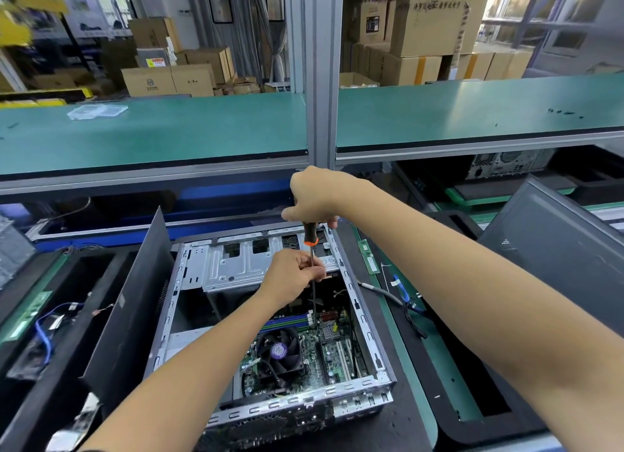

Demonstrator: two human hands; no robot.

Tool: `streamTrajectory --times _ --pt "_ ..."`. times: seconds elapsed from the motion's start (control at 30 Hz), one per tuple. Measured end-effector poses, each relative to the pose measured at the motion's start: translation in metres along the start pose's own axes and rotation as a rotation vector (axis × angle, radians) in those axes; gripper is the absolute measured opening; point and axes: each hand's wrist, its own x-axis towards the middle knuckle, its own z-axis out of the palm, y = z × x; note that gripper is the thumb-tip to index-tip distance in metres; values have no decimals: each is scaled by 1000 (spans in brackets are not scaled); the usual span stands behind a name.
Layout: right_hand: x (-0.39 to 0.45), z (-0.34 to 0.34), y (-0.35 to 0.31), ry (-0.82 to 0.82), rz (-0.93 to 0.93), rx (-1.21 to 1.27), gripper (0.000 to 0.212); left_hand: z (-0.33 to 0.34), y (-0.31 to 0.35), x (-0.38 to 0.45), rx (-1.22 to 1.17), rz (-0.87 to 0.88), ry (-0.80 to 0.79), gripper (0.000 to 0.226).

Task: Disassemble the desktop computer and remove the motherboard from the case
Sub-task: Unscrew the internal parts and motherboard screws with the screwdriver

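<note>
right hand point(312, 195): wrapped round black-and-orange-handled screwdriver point(310, 235), upright
left hand point(294, 273): pinching its thin shaft
green motherboard point(324, 350): inside open grey metal case point(358, 303), 6 o'clock of hands

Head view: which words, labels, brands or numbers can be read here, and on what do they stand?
None can be read for certain.
Cardboard boxes: a printed line, too blurred.
Yellow and red sticker on a grey box: too small.
CPU fan purple label: blurred.
Motherboard: markings too small.
</note>
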Motion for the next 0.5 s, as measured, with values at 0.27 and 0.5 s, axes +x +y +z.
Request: streamTrajectory --times 0.27,0.5 --pt "-5 -12 -1 -193 -227 14 35 -7 -8 -2 56 -51 -215 17" --pt "1 -4 -5 -143 -129 4 26 5 -6 -2 119 -116 -92 18"
